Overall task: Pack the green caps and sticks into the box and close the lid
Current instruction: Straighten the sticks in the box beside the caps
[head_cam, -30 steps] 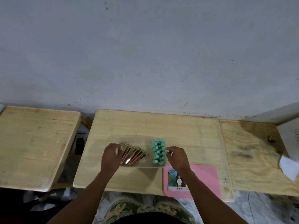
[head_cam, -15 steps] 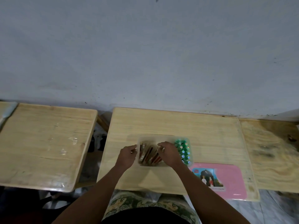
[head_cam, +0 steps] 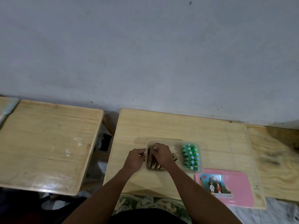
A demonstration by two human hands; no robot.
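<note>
Sitting at the middle bench of three, set against a plain grey wall. Working over a clear box lying near the front edge, open-topped, with the pink lid resting flat on the bench just beside its right front corner, not yet fitted.

Packing step seemingly near its end: green caps standing in neat rows at the right end of the box, sticks lying in the left part, some leaning at a slant. Nothing of the set showing loose on the bench.

Reaching in with the right hand, fingers curled down over the tops of the sticks, apparently pinching or nudging one near the far left corner; too blurred to say whether one is truly gripped. Bracing with the left hand at the left wall of the box, fingers bent against the rim, perhaps touching the same stick; grasp unclear here too.

Judging the step in hand as squaring the sticks so they lie flat and below the rim. Next move calling for letting go of the sticks, reaching right for the lid, turning it over the box and pressing down evenly. Risk of a slanted stick standing proud and blocking the closure.

Pale bare wood, slightly glossy on the left bench, stained on the right one.
</note>
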